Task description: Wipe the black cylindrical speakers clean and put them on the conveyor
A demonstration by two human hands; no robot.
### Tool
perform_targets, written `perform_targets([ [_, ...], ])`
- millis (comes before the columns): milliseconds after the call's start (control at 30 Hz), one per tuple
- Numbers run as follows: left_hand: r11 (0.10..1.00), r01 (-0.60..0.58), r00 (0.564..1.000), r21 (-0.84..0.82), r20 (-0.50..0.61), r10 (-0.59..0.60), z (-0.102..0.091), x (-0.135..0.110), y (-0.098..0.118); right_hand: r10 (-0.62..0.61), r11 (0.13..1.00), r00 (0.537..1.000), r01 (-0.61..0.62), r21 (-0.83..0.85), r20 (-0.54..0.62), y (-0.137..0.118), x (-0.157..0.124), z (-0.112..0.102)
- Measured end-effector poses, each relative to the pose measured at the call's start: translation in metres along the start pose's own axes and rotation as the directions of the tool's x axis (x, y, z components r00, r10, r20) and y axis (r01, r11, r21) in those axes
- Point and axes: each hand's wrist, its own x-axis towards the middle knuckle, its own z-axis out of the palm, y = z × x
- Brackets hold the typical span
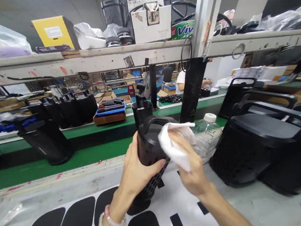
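Head view: hands (135, 172) flank a black device (149, 145).

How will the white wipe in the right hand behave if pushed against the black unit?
Probably floppy: the white wipe bends around the right hand, with a corner hanging down. Likely light, as it looks thin. It may bunch up against the black unit, since it's loosely folded rather than stretched flat.

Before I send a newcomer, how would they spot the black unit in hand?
Find the green strip crossing the view. Nearer, left of the clear white-capped bottle, is the black perforated unit. It alone is gripped by the left hand, beside a white cloth.
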Motion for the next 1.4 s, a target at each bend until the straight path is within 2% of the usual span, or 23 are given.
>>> perform_targets([
  [33,1.0,-0.012,1.0,0.024,-0.015,0.013,0.003,-0.002,0.001,-0.133,0.983,0.983,0.146,-0.107,0.126,-0.008,0.002,0.005],
  [100,0.997,-0.057,0.998,0.061,-0.029,0.059,0.008,-0.007,0.001,-0.293,0.873,0.927,0.359,-0.33,0.234,-0.024,0.008,0.017],
  [167,0.993,-0.1,0.995,0.064,-0.017,0.101,0.008,-0.008,0.001,-0.33,0.781,0.905,0.421,-0.462,0.268,-0.034,0.011,0.025],
  [300,0.995,-0.103,0.994,0.016,0.04,0.103,-0.003,-0.001,-0.004,-0.413,0.767,0.849,0.519,-0.377,0.33,-0.033,-0.002,0.018],
  [367,0.998,-0.068,0.996,-0.014,0.061,0.069,-0.009,0.005,-0.007,-0.391,0.847,0.872,0.466,-0.254,0.295,-0.026,-0.014,0.004],
  [433,0.999,-0.019,0.997,-0.043,0.072,0.022,-0.014,0.008,-0.012,-0.131,0.985,0.981,0.145,-0.096,0.14,-0.017,-0.022,-0.011],
  [467,0.998,0.0,0.997,-0.059,0.078,0.005,-0.015,0.01,-0.014,0.07,0.998,0.996,-0.07,-0.006,0.062,-0.013,-0.022,-0.018],
  [500,0.997,0.015,0.996,-0.076,0.086,-0.009,-0.017,0.011,-0.017,0.279,0.956,0.96,-0.277,0.092,-0.003,-0.009,-0.021,-0.023],
  [567,0.993,0.037,0.995,-0.113,0.099,-0.026,-0.02,0.012,-0.021,0.593,0.783,0.799,-0.545,0.302,-0.096,-0.004,-0.01,-0.031],
  [600,0.991,0.046,0.994,-0.128,0.109,-0.033,-0.021,0.013,-0.022,0.664,0.716,0.735,-0.57,0.403,-0.141,-0.004,-0.002,-0.034],
  [667,0.988,0.061,0.992,-0.141,0.12,-0.044,-0.023,0.014,-0.024,0.684,0.676,0.689,-0.476,0.563,-0.239,-0.007,0.016,-0.035],
  [700,0.987,0.067,0.991,-0.145,0.125,-0.049,-0.024,0.015,-0.025,0.643,0.7,0.716,-0.404,0.589,-0.273,-0.011,0.025,-0.033],
  [733,0.987,0.069,0.99,-0.145,0.13,-0.051,-0.024,0.015,-0.025,0.547,0.766,0.788,-0.336,0.548,-0.281,-0.016,0.033,-0.03],
  [800,0.99,0.058,0.99,-0.13,0.136,-0.04,-0.023,0.014,-0.024,0.332,0.886,0.934,-0.259,0.386,-0.135,-0.028,0.048,-0.019],
  [833,0.992,0.042,0.99,-0.118,0.135,-0.026,-0.023,0.013,-0.023,0.246,0.927,0.969,-0.234,0.293,-0.006,-0.034,0.056,-0.01],
  [867,0.994,0.024,0.992,-0.104,0.129,-0.01,-0.022,0.012,-0.022,0.174,0.96,0.976,-0.197,0.198,0.129,-0.039,0.063,0.0],
  [933,0.997,-0.008,0.994,-0.076,0.109,0.016,-0.02,0.01,-0.018,0.082,0.996,0.946,-0.091,0.013,0.312,-0.043,0.079,0.02],
  [1000,0.999,-0.011,0.997,-0.052,0.08,0.015,-0.018,0.008,-0.014,0.085,0.985,0.927,-0.022,-0.173,0.367,-0.041,0.096,0.037],
  [1067,0.999,0.003,0.998,-0.035,0.062,-0.001,-0.015,0.008,-0.01,0.204,0.963,0.915,-0.125,-0.237,0.347,-0.031,0.111,0.045],
  [1167,0.999,0.016,0.998,-0.028,0.056,-0.015,-0.008,0.006,-0.004,0.381,0.922,0.836,-0.378,-0.088,0.394,-0.011,0.122,0.039],
  [1233,1.0,0.02,0.998,-0.013,0.057,-0.019,-0.006,0.004,-0.001,0.414,0.889,0.809,-0.457,0.005,0.417,-0.001,0.121,0.03],
  [1333,1.0,0.01,0.995,-0.006,0.1,-0.01,-0.011,0.0,0.0,0.388,0.883,0.858,-0.451,0.132,0.336,0.005,0.111,0.018],
  [1400,0.993,0.044,0.978,-0.114,0.206,-0.019,-0.02,0.001,-0.005,0.337,0.885,0.893,-0.409,0.223,0.299,0.0,0.104,0.015],
])
